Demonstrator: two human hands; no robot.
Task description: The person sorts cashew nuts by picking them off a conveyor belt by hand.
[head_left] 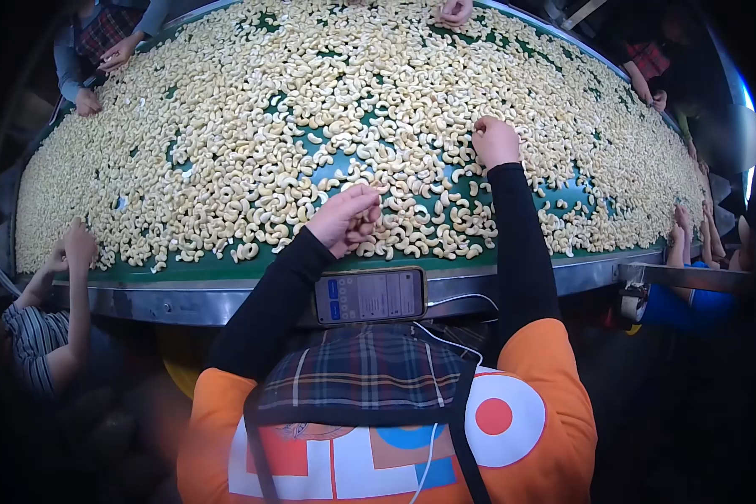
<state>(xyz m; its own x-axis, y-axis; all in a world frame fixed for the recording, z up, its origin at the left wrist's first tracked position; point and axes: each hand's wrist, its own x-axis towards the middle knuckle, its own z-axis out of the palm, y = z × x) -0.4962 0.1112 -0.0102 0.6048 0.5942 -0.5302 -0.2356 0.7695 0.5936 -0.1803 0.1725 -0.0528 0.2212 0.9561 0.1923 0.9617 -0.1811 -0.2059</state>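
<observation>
Pale cashew nuts (252, 143) lie spread over a green conveyor belt (202, 267). Low over the near part of the belt is my left hand (348, 220), its fingers curled and thumb and forefinger pinched together; what they hold is too small to name. Farther out and to the right, my right hand (496, 143) is closed above the nuts, with its fingertips turned away from view. Black sleeves cover both my forearms. Between my arms, a phone (370, 296) with a lit screen rests at the belt's near edge.
A metal rail (185, 304) runs along the near edge. White cables (462, 297) trail from the phone past my plaid apron (365, 370). Other people's hands reach over the belt at the far left, top, far right, near left and near right.
</observation>
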